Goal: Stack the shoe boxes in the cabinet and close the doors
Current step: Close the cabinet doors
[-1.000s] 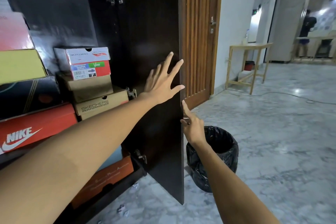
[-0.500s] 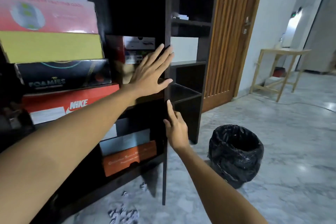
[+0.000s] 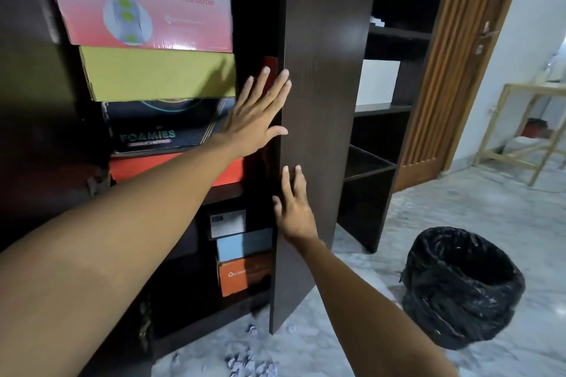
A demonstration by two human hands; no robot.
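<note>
Five shoe boxes (image 3: pixel 156 76) sit stacked in the cabinet's (image 3: pixel 27 131) upper left bay, and three smaller boxes (image 3: pixel 243 257) pile lower down. The left hand (image 3: pixel 257 116), fingers straight and slightly spread, reaches the edge of the one dark door (image 3: pixel 324 101). Below it the right hand (image 3: pixel 295 208) lies flat on the door's face, fingers straight. One black bin (image 3: pixel 459 288) stands at the right.
</note>
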